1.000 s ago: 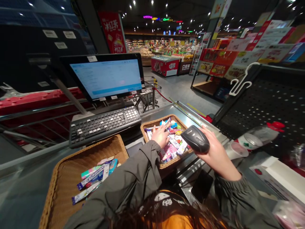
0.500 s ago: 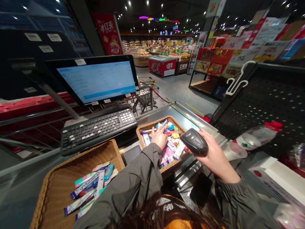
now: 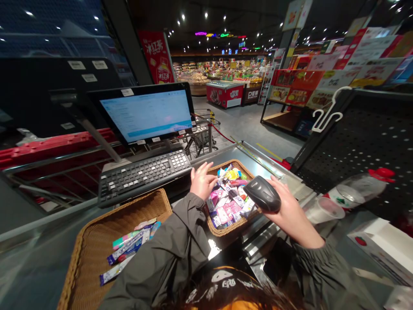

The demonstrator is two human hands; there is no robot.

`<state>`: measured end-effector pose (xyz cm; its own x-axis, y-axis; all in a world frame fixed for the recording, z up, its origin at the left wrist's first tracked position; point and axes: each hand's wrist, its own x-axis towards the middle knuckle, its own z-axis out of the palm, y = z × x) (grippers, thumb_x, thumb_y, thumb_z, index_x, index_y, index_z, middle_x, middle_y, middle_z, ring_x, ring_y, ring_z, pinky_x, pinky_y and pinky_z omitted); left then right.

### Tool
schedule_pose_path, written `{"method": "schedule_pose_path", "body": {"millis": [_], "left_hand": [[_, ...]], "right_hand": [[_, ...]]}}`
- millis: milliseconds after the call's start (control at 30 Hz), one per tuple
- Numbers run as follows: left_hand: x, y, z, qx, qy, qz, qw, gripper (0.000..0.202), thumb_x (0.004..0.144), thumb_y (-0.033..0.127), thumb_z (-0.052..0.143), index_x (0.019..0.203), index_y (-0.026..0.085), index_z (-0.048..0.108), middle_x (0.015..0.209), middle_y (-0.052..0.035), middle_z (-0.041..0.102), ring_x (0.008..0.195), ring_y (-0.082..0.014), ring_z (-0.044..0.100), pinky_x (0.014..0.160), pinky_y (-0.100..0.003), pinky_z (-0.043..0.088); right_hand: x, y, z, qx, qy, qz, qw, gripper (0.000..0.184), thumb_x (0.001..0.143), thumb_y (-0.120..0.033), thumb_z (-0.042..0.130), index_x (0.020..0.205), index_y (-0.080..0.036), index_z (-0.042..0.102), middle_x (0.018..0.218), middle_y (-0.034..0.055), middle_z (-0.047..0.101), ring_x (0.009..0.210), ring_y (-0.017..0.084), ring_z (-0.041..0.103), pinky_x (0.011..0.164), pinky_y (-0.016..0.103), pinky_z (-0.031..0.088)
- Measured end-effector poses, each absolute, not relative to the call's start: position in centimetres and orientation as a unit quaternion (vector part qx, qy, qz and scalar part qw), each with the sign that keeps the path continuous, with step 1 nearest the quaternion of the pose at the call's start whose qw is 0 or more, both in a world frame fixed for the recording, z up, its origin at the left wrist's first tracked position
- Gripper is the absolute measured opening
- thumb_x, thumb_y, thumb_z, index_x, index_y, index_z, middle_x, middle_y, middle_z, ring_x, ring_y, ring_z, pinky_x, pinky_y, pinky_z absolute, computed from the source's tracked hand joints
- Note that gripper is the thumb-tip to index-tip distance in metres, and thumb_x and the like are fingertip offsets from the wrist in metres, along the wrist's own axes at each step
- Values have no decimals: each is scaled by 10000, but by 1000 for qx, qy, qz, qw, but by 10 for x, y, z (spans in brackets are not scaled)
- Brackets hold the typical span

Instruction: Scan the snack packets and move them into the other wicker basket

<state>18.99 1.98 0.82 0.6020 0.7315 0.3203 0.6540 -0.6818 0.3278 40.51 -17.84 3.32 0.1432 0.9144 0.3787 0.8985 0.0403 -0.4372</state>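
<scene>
Barcode scanner (image 3: pixel 263 193) within curled right fingers (image 3: pixel 276 184); left fingers (image 3: pixel 200 170) spread beside wicker basket (image 3: pixel 226 231)

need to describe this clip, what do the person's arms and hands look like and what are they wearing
The person wears a loose, matt, dark olive-grey jacket. Its right sleeve ends in a gathered elastic cuff. The left hand and right hand are bare: no gloves, and no ring or watch shows.
</scene>
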Motion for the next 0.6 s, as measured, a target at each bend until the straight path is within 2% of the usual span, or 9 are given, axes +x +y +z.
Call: {"method": "schedule_pose_path", "body": {"millis": [167, 400, 600], "left_hand": [[163, 18, 28, 876, 402, 258, 68, 222, 916, 340, 556, 864, 285, 764, 1504, -10, 449, 1411, -299, 345, 1156, -624, 145], [120, 6, 36, 850, 428, 305, 36, 240, 930, 371, 534, 905, 295, 760, 1542, -9, 391, 1421, -287, 334, 1163, -602, 147], [85, -8, 47, 818, 456, 350, 4, 275, 944, 387, 502, 940, 289, 759, 1556, -11, 365, 1423, -294, 329, 1173, -576, 147]], "right_hand": [[392, -176, 38, -677, -667, 11, 311, 626, 732, -243, 619, 1333, -268, 445, 1401, 137, 515, 1417, 386, 339, 1138, 643, 247], [381, -174, 37, -664, -683, -9, 303, 588, 722, -238, 591, 1300, -261, 481, 1376, 140, 539, 1411, 382, 355, 1143, 636, 246], [366, -165, 38, -641, -706, -5, 301, 613, 719, -252, 604, 1314, -259, 453, 1381, 151, 536, 1399, 403, 365, 1106, 677, 269]]}}
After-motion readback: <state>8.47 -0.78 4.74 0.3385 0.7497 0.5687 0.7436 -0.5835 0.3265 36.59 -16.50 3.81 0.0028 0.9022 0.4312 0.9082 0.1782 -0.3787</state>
